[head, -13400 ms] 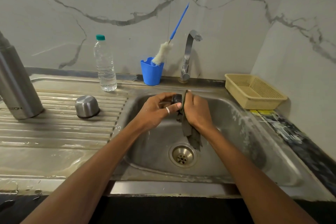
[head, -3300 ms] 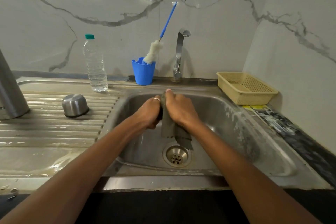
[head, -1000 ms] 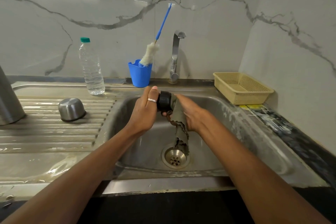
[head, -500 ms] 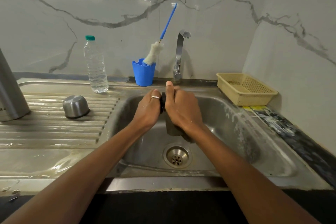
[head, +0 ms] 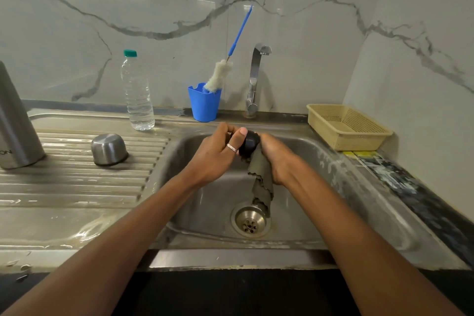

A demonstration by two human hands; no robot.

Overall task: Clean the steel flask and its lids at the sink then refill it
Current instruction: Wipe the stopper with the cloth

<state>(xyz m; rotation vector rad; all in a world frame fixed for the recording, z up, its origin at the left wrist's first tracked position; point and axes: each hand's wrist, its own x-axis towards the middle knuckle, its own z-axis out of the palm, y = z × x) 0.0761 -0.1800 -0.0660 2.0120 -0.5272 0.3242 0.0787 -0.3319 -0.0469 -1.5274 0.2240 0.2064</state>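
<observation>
Gripping the black lid (head: 249, 143) between thumb and curled fingers, the left hand (head: 218, 159) holds it above the sink (head: 230, 256), while the right hand (head: 275, 159) curls round a cloth (head: 260, 179) pressed to the lid's right side, its tail hanging toward the drain (head: 250, 220). The lid's axis seems to run sideways, palm to palm, though fingers hide much of it. Well to the left on the bench stand the steel cap (head: 109, 148), mouth down, and the flask (head: 15, 123), upright, long axis vertical, nearer the left hand.

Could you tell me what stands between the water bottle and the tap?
In the head view, a blue cup holding a bottle brush stands between the water bottle and the tap.
</observation>
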